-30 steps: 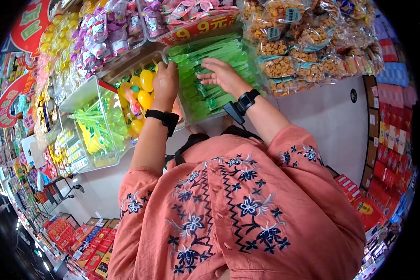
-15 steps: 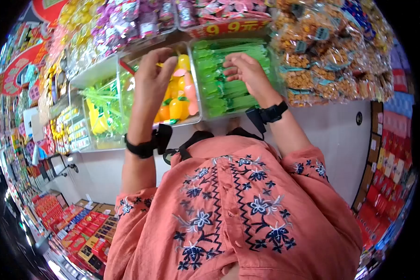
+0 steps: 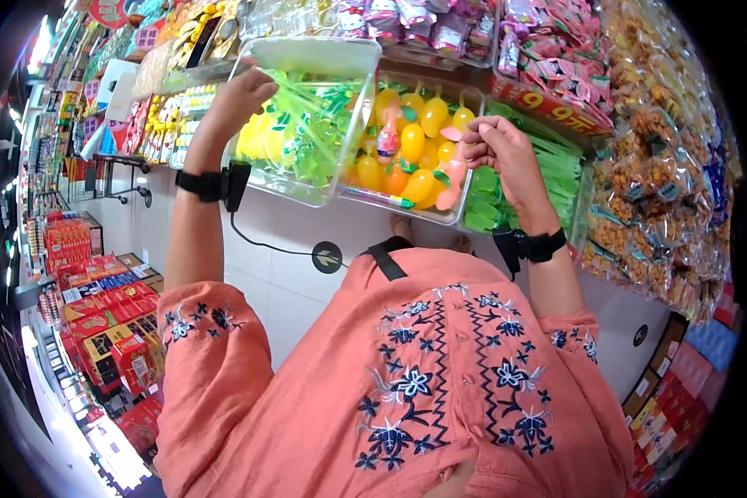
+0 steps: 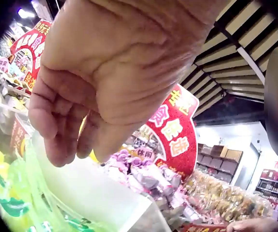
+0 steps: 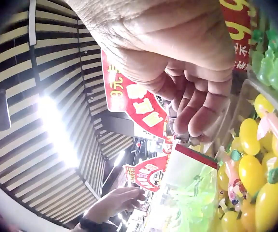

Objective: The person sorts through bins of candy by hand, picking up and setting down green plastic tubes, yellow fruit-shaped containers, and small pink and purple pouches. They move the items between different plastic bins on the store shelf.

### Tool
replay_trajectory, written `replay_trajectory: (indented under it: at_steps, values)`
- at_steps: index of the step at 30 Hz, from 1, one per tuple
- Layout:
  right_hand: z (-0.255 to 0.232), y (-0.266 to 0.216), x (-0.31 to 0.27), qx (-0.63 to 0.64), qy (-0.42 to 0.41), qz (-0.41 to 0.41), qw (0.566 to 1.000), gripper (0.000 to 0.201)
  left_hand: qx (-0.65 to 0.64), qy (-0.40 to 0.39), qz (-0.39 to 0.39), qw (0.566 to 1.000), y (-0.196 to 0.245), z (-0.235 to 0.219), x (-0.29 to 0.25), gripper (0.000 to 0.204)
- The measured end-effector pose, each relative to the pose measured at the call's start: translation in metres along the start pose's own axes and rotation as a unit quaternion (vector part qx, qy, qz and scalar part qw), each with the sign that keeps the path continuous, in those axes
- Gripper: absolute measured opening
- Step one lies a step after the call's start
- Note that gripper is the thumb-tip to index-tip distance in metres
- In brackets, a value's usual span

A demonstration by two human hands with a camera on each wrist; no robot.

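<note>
In the head view the left hand (image 3: 239, 104) hovers over the left part of a clear bin (image 3: 332, 178) of green and yellow items (image 3: 303, 137). Its fingers hang loosely bent and hold nothing, as the left wrist view also shows. The right hand (image 3: 506, 158) is above the border between a bin of yellow mango-shaped items (image 3: 412, 143) and a bin of green stick-like packs (image 3: 560, 170). Loosely bent fingers of the right hand (image 5: 187, 72) show nothing between them in the right wrist view, with the mango-shaped items below.
Purple packets (image 3: 452, 33) and pink packets (image 3: 556, 50) lie behind the bins, above a red price sign (image 3: 548, 106). Bagged brown snacks (image 3: 639, 191) are heaped at the right. Red boxes (image 3: 133, 361) stand at the lower left, and a dark cable hangs from the left wrist.
The view has swung leftward, so the bins appear farther right. The left hand has moved from the yellow items to the bin on their left; the right hand has shifted toward the yellow items.
</note>
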State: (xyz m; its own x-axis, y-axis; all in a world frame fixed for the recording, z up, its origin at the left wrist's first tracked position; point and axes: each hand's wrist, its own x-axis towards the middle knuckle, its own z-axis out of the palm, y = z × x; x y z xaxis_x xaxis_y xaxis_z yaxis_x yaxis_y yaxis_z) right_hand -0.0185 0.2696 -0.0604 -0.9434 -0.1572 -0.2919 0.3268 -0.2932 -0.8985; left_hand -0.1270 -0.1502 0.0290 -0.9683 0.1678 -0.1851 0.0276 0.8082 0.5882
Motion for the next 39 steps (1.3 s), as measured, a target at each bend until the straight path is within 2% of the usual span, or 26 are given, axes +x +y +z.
replay_trajectory:
  at_steps: [2, 3, 6, 7, 10, 11, 14, 16, 18, 20, 22, 24, 27, 28, 32, 34, 36, 37, 38, 39]
  values:
    - [0.009, -0.003, 0.002, -0.014, 0.001, -0.002, 1.000, 0.023, 0.042, -0.047, -0.042, 0.997, -0.002, 0.003, 0.005, 0.032]
    - [0.014, -0.003, 0.003, -0.021, 0.004, -0.004, 1.000, 0.023, 0.073, -0.044, -0.013, 0.996, -0.025, 0.005, 0.017, 0.032]
    - [0.021, -0.002, 0.005, -0.032, 0.010, -0.002, 0.999, 0.023, 0.095, -0.058, 0.036, 0.993, -0.048, 0.008, 0.038, 0.031]
    - [0.024, -0.002, 0.005, -0.033, 0.010, 0.000, 0.999, 0.023, 0.069, -0.029, 0.093, 0.993, -0.057, 0.013, 0.044, 0.026]
    - [0.033, 0.000, 0.006, -0.036, 0.013, 0.004, 0.999, 0.023, 0.135, -0.059, 0.176, 0.973, -0.082, 0.023, 0.072, 0.024]
    - [0.037, 0.001, 0.006, -0.038, 0.016, 0.005, 0.999, 0.023, 0.171, -0.085, 0.208, 0.959, -0.117, 0.035, 0.098, 0.022]
    - [0.044, 0.003, 0.003, -0.046, 0.012, 0.009, 0.999, 0.024, 0.218, -0.143, 0.123, 0.958, -0.072, 0.043, 0.083, 0.022]
    - [0.048, 0.005, 0.003, -0.057, 0.007, 0.017, 0.998, 0.025, 0.190, -0.220, 0.152, 0.944, -0.055, 0.050, 0.074, 0.025]
    - [0.050, 0.008, 0.002, -0.072, 0.014, 0.027, 0.997, 0.026, 0.196, -0.256, 0.225, 0.919, -0.058, 0.059, 0.065, 0.024]
    - [0.052, 0.011, 0.000, -0.077, 0.011, 0.035, 0.996, 0.028, 0.256, -0.283, 0.246, 0.891, -0.061, 0.071, 0.059, 0.024]
    - [0.056, 0.016, -0.001, -0.094, -0.005, 0.029, 0.995, 0.029, 0.246, -0.266, 0.241, 0.900, -0.064, 0.072, 0.043, 0.028]
    - [0.060, 0.022, 0.002, -0.109, -0.029, 0.033, 0.993, 0.027, 0.259, -0.263, 0.195, 0.909, -0.038, 0.066, 0.024, 0.028]
    - [0.069, 0.027, 0.003, -0.120, -0.043, 0.041, 0.991, 0.025, 0.299, -0.238, 0.236, 0.894, -0.040, 0.068, 0.024, 0.023]
    - [0.072, 0.030, 0.002, -0.123, -0.049, 0.042, 0.990, 0.024, 0.323, -0.217, 0.260, 0.884, -0.040, 0.068, 0.026, 0.022]
    - [0.079, 0.027, -0.007, -0.143, -0.067, 0.042, 0.987, 0.023, 0.256, -0.150, 0.286, 0.911, -0.015, 0.042, 0.023, 0.019]
    - [0.079, 0.030, -0.008, -0.142, -0.073, 0.038, 0.987, 0.023, 0.293, -0.040, 0.324, 0.899, -0.028, 0.028, 0.028, 0.020]
    - [0.077, 0.031, -0.008, -0.147, -0.077, 0.019, 0.986, 0.024, 0.281, -0.033, 0.242, 0.928, -0.034, 0.006, 0.033, 0.024]
    - [0.075, 0.030, -0.007, -0.150, -0.079, 0.010, 0.985, 0.025, 0.213, 0.013, 0.325, 0.921, -0.028, 0.001, 0.037, 0.021]
    - [0.074, 0.031, -0.008, -0.154, -0.082, 0.001, 0.985, 0.026, 0.201, 0.018, 0.231, 0.952, -0.020, -0.012, 0.034, 0.023]
    - [0.074, 0.029, -0.009, -0.146, -0.079, -0.011, 0.986, 0.026, 0.202, 0.056, 0.237, 0.949, 0.013, -0.017, 0.023, 0.023]
